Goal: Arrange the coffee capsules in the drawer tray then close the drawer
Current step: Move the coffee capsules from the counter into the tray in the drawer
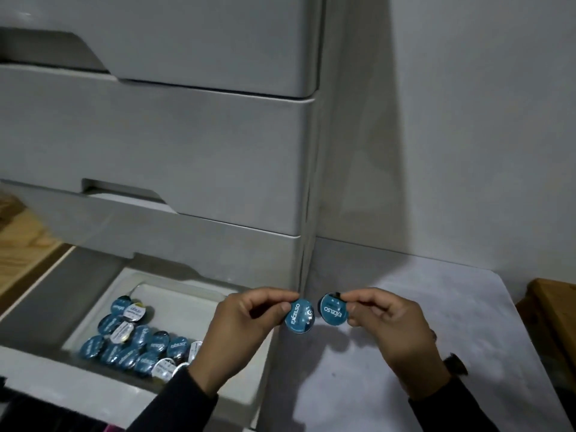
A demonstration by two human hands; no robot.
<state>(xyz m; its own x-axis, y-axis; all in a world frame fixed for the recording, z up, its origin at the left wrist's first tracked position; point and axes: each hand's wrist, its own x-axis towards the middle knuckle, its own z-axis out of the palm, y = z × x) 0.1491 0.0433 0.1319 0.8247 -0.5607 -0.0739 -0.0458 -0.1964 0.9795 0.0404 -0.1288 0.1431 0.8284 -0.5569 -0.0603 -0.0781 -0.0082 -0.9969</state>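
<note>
The bottom drawer (37, 310) of a white plastic cabinet stands pulled out. Inside it sits a white tray (187, 310) holding several teal and white coffee capsules (137, 341) in a loose pile at its left. My left hand (246, 325) pinches a teal capsule (300, 316) by its rim, lid facing me, just past the drawer's right corner. My right hand (383, 325) pinches a second teal capsule (333, 311) right beside the first; the two are slightly apart. Both capsules hang above the floor.
Closed upper drawers (156, 145) of the cabinet rise behind the open one. A white wall (467, 120) is to the right, a pale floor (389, 385) lies below my hands, and a wooden object (551, 310) sits at the right edge. Wood flooring (21, 238) shows at left.
</note>
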